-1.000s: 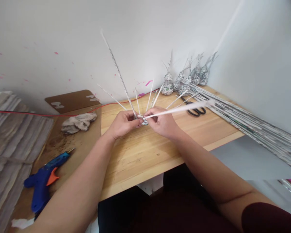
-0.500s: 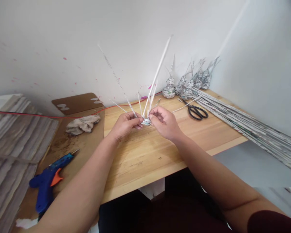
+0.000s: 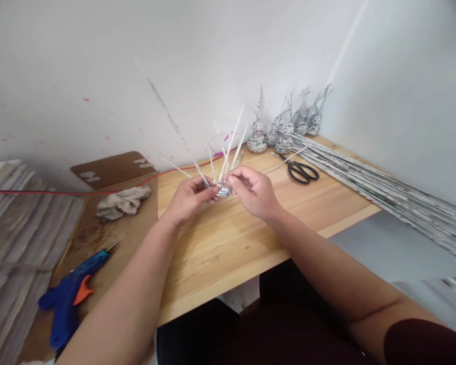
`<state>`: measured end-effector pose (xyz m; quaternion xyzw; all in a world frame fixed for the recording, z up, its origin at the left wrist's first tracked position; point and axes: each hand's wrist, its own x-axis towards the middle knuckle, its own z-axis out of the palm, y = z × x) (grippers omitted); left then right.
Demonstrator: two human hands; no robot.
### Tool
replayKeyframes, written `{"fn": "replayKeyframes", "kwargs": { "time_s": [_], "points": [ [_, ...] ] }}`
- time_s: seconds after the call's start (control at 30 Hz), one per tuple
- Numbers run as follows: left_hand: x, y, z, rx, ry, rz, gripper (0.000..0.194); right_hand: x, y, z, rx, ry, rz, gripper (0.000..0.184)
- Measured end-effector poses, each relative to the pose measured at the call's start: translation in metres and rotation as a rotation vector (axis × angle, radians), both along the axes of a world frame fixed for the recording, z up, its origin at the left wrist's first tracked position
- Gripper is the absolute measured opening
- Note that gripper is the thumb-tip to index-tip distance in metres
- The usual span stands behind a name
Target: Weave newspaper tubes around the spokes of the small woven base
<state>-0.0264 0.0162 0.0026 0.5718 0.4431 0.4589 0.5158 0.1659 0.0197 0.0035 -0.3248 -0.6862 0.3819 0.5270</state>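
Observation:
A small woven piece of rolled paper (image 3: 223,190) sits low over the wooden tabletop between my hands, with several paper sticks fanning up and outward from it. My left hand (image 3: 193,197) pinches its left side, thumb on top, and a long printed paper stick (image 3: 171,121) slants up to the left from there. On the other side, thumb and forefinger of my right hand (image 3: 253,190) are closed at the upper right rim, at the foot of a white paper stick (image 3: 232,139). My fingers hide part of the weave.
Black scissors (image 3: 303,171) lie right of my hands, beside a bundle of long paper sticks (image 3: 365,185). Several woven gourd-shaped pieces (image 3: 257,137) stand along the wall. At left are a crumpled cloth (image 3: 123,202), a blue glue gun (image 3: 72,289) and a stacked bundle (image 3: 26,263).
The tall white stick that rose high to the right now stands lower and looks shorter. My right fingers have shifted slightly over the rim. The whole view has turned a little.

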Motion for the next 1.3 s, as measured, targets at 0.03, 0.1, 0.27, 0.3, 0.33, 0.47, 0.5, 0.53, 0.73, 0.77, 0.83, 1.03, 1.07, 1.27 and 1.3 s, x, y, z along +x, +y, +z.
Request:
{"fn": "replayKeyframes", "kwargs": {
  "time_s": [0.03, 0.1, 0.27, 0.3, 0.33, 0.47, 0.5, 0.53, 0.73, 0.77, 0.83, 1.03, 1.07, 1.27, 1.3],
  "points": [
    [-0.001, 0.0, 0.0, -0.004, -0.036, 0.008, 0.031, 0.001, 0.001, 0.001, -0.041, 0.062, -0.014, 0.021],
    [-0.002, 0.001, 0.0, -0.016, -0.115, 0.031, 0.031, 0.004, 0.004, 0.004, -0.112, 0.159, -0.027, 0.023],
    [-0.006, 0.002, 0.001, -0.045, -0.262, 0.078, 0.033, 0.008, 0.006, 0.005, -0.246, 0.228, 0.041, 0.03],
    [-0.007, 0.003, 0.001, -0.053, -0.277, 0.079, 0.032, 0.009, 0.006, 0.004, -0.276, 0.202, 0.068, 0.033],
    [-0.008, 0.004, 0.002, -0.062, -0.289, 0.081, 0.032, 0.008, 0.006, 0.002, -0.311, 0.152, 0.106, 0.037],
    [-0.013, 0.006, 0.004, -0.109, -0.347, 0.095, 0.034, 0.007, 0.008, -0.003, -0.458, -0.095, 0.229, 0.049],
    [-0.014, 0.006, 0.005, -0.12, -0.366, 0.094, 0.035, 0.007, 0.008, -0.003, -0.49, -0.105, 0.206, 0.05],
    [-0.015, 0.005, 0.006, -0.131, -0.383, 0.092, 0.035, 0.006, 0.009, -0.003, -0.517, -0.081, 0.165, 0.05],
    [-0.018, 0.005, 0.009, -0.196, -0.402, 0.045, 0.035, 0.006, 0.011, 0.002, -0.422, 0.217, 0.124, 0.042],
    [-0.017, 0.004, 0.009, -0.202, -0.398, 0.032, 0.035, 0.006, 0.01, 0.003, -0.385, 0.214, 0.158, 0.042],
    [-0.016, 0.004, 0.008, -0.209, -0.389, 0.008, 0.034, 0.005, 0.008, 0.003, -0.337, 0.177, 0.21, 0.038],
    [-0.012, 0.002, 0.006, -0.226, -0.349, -0.032, 0.032, 0.003, 0.004, 0.003, -0.432, 0.134, 0.23, 0.031],
    [-0.012, 0.002, 0.006, -0.224, -0.34, -0.04, 0.031, 0.004, 0.004, 0.004, -0.485, 0.124, 0.235, 0.031],
    [-0.008, -0.001, 0.005, -0.184, -0.263, -0.065, 0.027, 0.006, 0.005, 0.009, -0.754, 0.134, 0.249, 0.029],
    [-0.008, -0.001, 0.005, -0.183, -0.256, -0.062, 0.027, 0.006, 0.005, 0.009, -0.771, 0.151, 0.261, 0.027]
  ]
}}
